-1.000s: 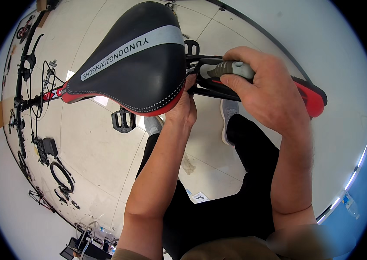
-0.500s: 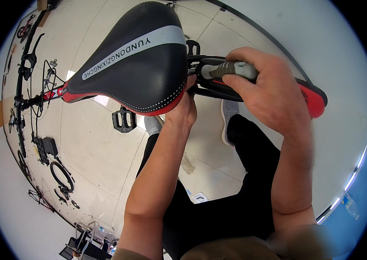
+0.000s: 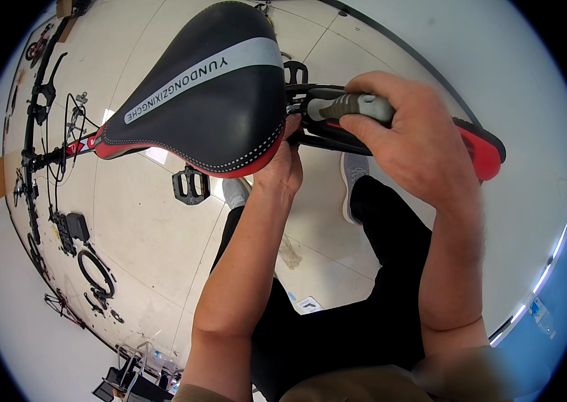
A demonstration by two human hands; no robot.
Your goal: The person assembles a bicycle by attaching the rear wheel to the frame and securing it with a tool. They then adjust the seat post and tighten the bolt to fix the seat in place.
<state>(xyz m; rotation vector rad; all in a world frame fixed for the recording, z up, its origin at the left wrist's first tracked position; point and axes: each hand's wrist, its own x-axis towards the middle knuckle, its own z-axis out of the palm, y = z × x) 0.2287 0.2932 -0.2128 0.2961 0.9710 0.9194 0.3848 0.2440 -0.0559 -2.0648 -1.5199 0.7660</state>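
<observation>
A black bicycle saddle with red sides and a light grey stripe fills the upper middle, its nose pointing left. Behind its rear edge, my right hand grips a grey screwdriver by the handle, thumb on one side and fingers on the other. The tool points left toward the saddle's back; its tip is not clear. My left hand reaches up under the saddle's rear, closed near the screwdriver's front end. Most of its fingers are hidden, and I cannot make out what they hold. A red rear fender lies beyond my right hand.
A black pedal sticks out below the saddle, another above it. The handlebar stands at left with loose cables. Loose bicycle parts, including a black ring, lie on the tiled floor. A white wall bounds the right.
The saddle and both hands have shifted very slightly left in the view. My grip on the screwdriver looks the same.
</observation>
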